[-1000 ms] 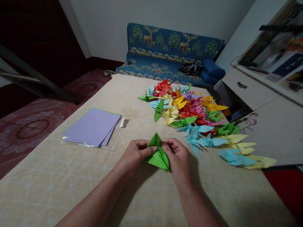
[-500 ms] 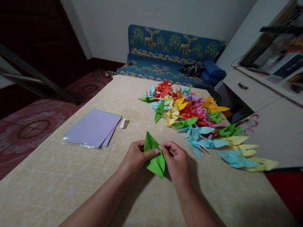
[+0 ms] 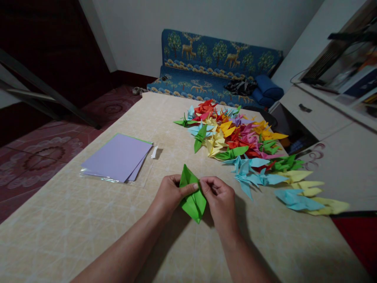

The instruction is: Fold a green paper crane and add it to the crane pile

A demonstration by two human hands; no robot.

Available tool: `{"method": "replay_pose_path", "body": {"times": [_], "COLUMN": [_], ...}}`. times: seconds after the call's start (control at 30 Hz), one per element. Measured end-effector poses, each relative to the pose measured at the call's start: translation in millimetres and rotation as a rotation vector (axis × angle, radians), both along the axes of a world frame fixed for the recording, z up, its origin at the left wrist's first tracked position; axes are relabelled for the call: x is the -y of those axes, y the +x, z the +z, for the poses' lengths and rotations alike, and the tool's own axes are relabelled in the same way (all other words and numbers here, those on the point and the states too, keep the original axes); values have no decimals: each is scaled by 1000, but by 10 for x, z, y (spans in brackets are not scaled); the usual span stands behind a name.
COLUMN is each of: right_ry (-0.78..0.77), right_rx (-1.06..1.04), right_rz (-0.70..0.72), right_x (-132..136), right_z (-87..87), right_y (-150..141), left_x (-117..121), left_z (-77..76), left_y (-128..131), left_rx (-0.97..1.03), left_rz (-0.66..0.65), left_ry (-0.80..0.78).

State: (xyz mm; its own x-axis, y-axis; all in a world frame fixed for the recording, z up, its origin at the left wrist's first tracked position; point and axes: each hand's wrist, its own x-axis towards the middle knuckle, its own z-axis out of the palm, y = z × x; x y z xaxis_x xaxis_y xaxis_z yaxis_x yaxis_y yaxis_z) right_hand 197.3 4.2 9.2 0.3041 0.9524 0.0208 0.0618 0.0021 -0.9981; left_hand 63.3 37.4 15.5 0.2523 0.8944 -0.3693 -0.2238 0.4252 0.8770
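Head view: one green folded paper (image 3: 193, 206) is held above the near middle of the table (image 3: 112, 228), between two bare hands. By the left hand (image 3: 168, 195) the piece is gripped from its left side, thumb laid flat across the front, fingers tucked behind and mostly hidden. By the right hand (image 3: 220, 195) the right edge is pinched near mid-height between thumb and fingertips; the exact contact is partly covered by the fingers. The paper is tilted, one pointed end directed up and away, the other down toward the near edge. A shadow is cast on the tabletop below the hands.

To the left, purple sheets (image 3: 118, 155) are stacked slightly askew, a green edge being seen along their far side; a clear wrapper (image 3: 103, 179) is noted beneath them. Just beside the stack, a small white scrap (image 3: 154, 152) is found.

Beyond and right of the hands, folded paper cranes (image 3: 228, 131) are heaped in red, yellow, orange, pink, green and light blue. Nearest the right table edge, a light-blue folded piece (image 3: 297, 199) is overlapped with pale-yellow ones.

Past the far edge, a blue sofa (image 3: 188, 70) patterned with deer and trees is seen; at right, a pale cabinet (image 3: 338, 161).
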Motion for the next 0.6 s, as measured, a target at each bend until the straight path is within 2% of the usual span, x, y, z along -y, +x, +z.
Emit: {"method": "replay_pose_path", "body": {"times": [0.4, 0.6], "right_ry": [-41, -39], "right_rx": [17, 49], "right_rz": [3, -2], "right_x": [4, -18], "right_z": [18, 6], "right_y": [-36, -32], "left_x": [4, 24], "left_z": [-53, -55], "left_y": [39, 38], "left_rx": [-158, -122], "left_rz": [88, 69], "left_ry": [100, 110]}}
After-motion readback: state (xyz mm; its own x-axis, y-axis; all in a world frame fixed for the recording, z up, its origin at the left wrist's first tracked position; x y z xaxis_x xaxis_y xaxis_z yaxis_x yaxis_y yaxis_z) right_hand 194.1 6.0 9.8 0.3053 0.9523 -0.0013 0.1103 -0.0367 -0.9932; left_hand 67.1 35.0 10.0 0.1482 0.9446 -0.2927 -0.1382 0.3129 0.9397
